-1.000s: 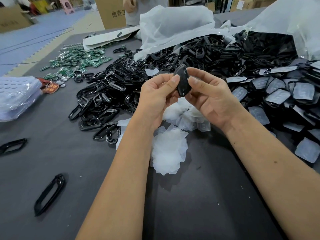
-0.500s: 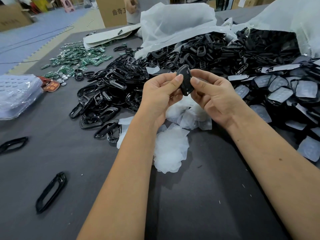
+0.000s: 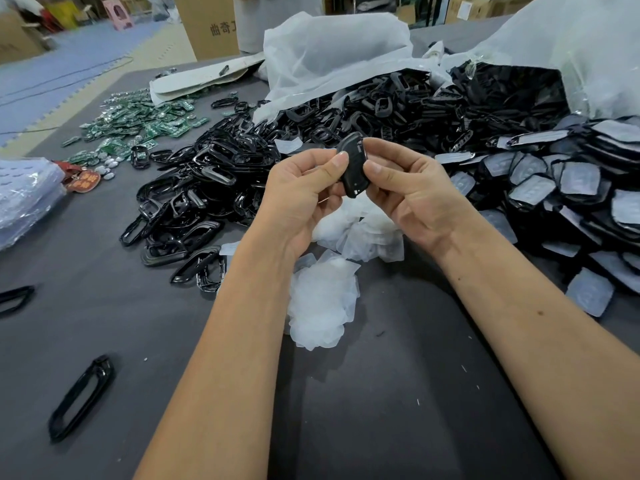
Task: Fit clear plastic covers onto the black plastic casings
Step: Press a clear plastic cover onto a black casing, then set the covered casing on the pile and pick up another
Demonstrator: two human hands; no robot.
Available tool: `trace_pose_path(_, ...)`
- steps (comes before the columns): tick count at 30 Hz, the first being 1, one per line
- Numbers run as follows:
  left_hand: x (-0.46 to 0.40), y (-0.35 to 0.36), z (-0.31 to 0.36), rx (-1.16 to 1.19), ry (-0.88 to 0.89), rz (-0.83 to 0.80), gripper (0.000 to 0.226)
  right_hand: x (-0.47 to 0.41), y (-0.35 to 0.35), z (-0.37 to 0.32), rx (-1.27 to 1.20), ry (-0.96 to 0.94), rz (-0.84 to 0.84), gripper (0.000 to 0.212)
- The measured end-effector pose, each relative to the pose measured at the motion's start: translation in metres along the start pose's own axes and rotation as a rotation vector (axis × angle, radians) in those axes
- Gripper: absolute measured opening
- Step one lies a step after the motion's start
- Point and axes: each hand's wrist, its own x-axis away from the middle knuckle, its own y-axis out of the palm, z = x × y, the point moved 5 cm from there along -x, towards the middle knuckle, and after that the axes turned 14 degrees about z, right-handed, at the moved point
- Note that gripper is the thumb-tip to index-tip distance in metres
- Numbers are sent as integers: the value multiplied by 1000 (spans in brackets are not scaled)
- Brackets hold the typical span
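Casing: black plastic casing [image 3: 354, 164] was held upright above counter [image 3: 381, 410], over clear covers pile [image 3: 322, 306]
Left hand [image 3: 304, 195]: fingers curled, pinched casing
Right hand [image 3: 412, 192]: fingers curled, pinched casing

"曲奇" on cardboard box [image 3: 211, 27]

We see our two forearms bare from elbow to wrist, no sleeves in view, the left hand [image 3: 304, 192] and right hand [image 3: 412, 192] ungloved, with short, plain nails.
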Motion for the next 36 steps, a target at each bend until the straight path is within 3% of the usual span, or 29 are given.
trace_pose_path(5, 2, 2, 8, -174, 136, 67, 10, 8, -3, -33, 455, -319, 84, 32)
trace_pose_path(10, 12, 52, 24, -291, 206, 12, 40, 28, -20, -82, 934, -679, 184, 26)
trace_pose_path(14, 25, 119, 20, -518, 334, -80, 58, 45, -43, -124, 1320, -868, 302, 29)
trace_pose_path(20, 49, 195, -14, -739, 434, -219, 63, 53, -91, -170, 1687, -821, 422, 35)
trace_pose_path(24, 57, 218, -30, -903, 537, -322, 62, 45, -103, -175, 1911, -711, 347, 33)
trace_pose_path(28, 57, 207, -24, -851, 670, -202, 59, 46, -98, -179, 1862, -712, 325, 38)
trace_pose_path(31, 49, 181, -16, -817, 637, -95, 59, 48, -87, -177, 1738, -767, 380, 43)
trace_pose_path(36, 24, 123, -5, -1006, 627, 34, 42, 34, -42, -133, 1654, -775, 258, 39)
